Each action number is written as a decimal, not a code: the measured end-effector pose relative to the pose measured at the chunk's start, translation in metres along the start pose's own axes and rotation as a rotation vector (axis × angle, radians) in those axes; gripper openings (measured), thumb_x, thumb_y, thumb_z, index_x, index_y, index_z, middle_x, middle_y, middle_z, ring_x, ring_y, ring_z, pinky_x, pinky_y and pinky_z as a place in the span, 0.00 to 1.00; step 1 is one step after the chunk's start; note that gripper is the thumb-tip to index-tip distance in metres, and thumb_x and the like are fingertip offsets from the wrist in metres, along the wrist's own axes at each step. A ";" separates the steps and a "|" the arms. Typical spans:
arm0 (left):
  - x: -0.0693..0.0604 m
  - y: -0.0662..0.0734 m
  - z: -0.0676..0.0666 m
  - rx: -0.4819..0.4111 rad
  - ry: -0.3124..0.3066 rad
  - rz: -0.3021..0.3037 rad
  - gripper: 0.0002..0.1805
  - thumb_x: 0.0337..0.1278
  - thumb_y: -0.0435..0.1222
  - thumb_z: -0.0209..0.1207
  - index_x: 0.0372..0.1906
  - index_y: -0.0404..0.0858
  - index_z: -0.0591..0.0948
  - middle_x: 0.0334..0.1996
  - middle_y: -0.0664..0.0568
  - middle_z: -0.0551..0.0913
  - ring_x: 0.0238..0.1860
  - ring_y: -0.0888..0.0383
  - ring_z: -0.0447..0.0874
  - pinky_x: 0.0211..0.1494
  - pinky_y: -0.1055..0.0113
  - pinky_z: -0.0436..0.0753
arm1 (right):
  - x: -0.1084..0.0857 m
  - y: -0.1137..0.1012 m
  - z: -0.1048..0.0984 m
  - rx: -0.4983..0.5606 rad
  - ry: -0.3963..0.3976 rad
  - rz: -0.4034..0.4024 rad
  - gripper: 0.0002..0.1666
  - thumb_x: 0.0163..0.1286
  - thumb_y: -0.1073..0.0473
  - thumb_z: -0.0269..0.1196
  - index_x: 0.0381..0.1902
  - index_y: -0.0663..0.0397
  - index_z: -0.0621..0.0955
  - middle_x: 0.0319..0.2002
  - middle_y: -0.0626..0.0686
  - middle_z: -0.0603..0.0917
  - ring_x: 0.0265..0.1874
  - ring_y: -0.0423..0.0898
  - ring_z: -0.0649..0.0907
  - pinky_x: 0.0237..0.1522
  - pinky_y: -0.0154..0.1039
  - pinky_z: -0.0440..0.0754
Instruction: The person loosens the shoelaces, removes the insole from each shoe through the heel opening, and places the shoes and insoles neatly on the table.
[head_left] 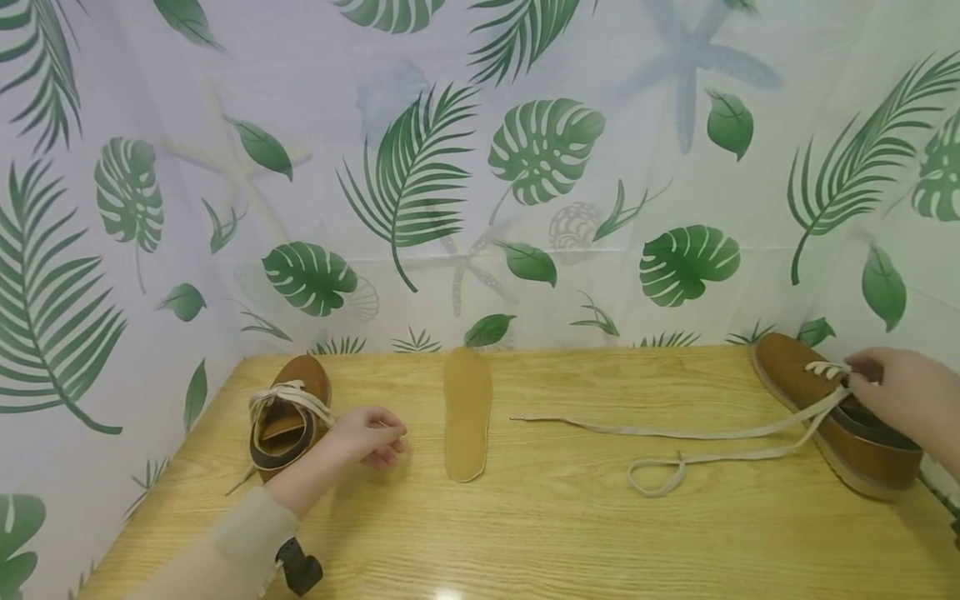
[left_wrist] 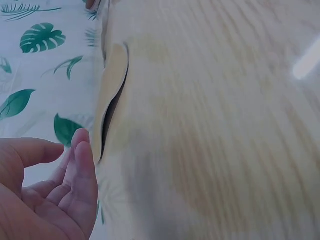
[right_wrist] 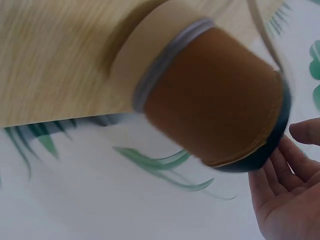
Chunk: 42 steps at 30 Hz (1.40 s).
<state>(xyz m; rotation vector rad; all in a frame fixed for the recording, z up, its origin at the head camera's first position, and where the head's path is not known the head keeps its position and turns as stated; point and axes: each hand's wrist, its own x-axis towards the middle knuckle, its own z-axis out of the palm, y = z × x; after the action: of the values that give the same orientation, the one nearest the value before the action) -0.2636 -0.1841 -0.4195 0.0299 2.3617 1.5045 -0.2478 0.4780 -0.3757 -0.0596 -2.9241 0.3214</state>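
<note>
Leaf-printed cloth [head_left: 315, 125] hangs behind a wooden table [head_left: 525, 533]. At its right end sits a brown shoe [head_left: 873, 454], toe toward the cloth, its long pale laces [head_left: 675, 432] trailing left across the wood. The right hand [head_left: 911, 392] is at this shoe's opening, beside the lacing; thumb and fingers stand slightly apart in the wrist view, but the fingertips are partly hidden, so I cannot tell whether they pinch anything. Between the other brown shoe [head_left: 315, 375] and a tan insole [head_left: 467, 417] lying flat-side up, the left hand [head_left: 367, 435] has loosely bent fingers, a gap beside the thumb, and holds nothing.
</note>
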 end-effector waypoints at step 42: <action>-0.067 -0.013 -0.139 0.159 0.225 0.001 0.16 0.81 0.33 0.53 0.57 0.20 0.76 0.30 0.57 0.88 0.27 0.66 0.87 0.34 0.71 0.88 | -0.009 -0.088 0.051 0.162 -0.115 -0.291 0.16 0.72 0.62 0.70 0.53 0.67 0.86 0.46 0.61 0.91 0.43 0.58 0.89 0.41 0.41 0.85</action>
<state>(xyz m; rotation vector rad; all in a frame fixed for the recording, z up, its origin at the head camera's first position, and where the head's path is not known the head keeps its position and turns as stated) -0.2389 -0.3251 -0.3592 -0.1056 2.6541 1.3809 -0.2507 0.3803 -0.4068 0.4164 -2.9485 0.5253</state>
